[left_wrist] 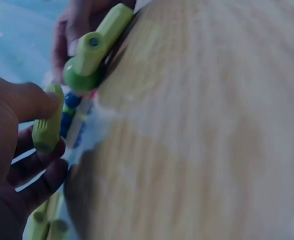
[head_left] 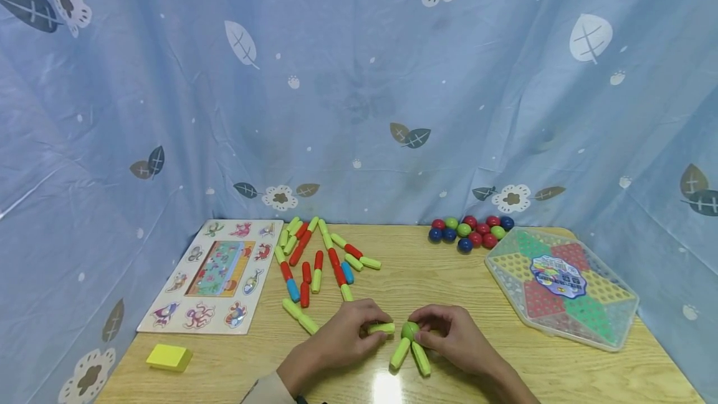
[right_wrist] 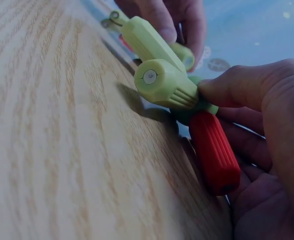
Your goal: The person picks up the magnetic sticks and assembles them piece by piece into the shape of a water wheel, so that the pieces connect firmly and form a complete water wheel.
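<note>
My right hand [head_left: 457, 335] pinches a green ball [head_left: 410, 330] between thumb and fingers, just above the table. Two yellow-green magnetic rods [head_left: 400, 354] stick out from the ball toward me in a V. A red rod [right_wrist: 214, 152] also joins it, seen only in the right wrist view. Left of the ball, my left hand [head_left: 359, 332] pinches another yellow-green rod [left_wrist: 49, 120] between thumb and fingers. That rod's free end points at the ball, with a small gap between them.
Several loose and joined rods [head_left: 333, 257] lie behind my left hand. Several coloured balls [head_left: 475, 240] sit at the back right, near a hexagonal Chinese checkers board [head_left: 561, 285]. At the left are a sea-animal puzzle board [head_left: 185, 317] and a yellow block [head_left: 169, 358]. A blue curtain [head_left: 359, 98] encloses the table.
</note>
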Motion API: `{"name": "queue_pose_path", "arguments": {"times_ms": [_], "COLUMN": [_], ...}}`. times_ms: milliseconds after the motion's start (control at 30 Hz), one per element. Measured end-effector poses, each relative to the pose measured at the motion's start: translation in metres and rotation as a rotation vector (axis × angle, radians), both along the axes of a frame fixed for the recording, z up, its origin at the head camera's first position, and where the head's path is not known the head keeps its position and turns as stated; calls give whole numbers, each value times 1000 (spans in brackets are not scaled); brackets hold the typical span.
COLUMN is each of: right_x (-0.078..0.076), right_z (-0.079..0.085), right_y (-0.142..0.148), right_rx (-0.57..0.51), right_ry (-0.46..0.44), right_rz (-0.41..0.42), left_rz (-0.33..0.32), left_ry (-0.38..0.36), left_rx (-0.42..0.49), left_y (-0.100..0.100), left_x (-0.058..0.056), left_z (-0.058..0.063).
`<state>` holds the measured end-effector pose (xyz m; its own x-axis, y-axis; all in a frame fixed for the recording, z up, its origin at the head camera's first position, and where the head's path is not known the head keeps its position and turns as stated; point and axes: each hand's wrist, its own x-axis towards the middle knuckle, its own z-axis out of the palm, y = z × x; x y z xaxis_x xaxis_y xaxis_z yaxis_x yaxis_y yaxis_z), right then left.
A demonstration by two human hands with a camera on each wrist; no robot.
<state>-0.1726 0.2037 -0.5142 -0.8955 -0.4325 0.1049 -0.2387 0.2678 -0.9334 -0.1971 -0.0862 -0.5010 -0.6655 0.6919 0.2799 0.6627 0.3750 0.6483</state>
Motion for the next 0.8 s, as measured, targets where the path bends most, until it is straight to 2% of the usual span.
{"name": "queue_pose_path", "arguments": {"times_ms": [133,300,533,667,800], "right_x": [0,0,0,0,1], "right_z": [-1,-1,2,2,2], "right_y": [0,1,-1,0,0], "right_rx": [-9,-24,-17,-12,-16], "right_ry": [9,18,4,5,-7], "right_rz": [16,33,15,21,34], "left_rz": [-5,20,26,-5,-38], "left_ry": [19,7,6,-59,-214], "left_rx": [-19,-5,25,41,94], "left_y": [9,16,18,13,0], "left_x": [2,4,5,4,2], "left_z": [-3,-5,-6,-5,-2]}}
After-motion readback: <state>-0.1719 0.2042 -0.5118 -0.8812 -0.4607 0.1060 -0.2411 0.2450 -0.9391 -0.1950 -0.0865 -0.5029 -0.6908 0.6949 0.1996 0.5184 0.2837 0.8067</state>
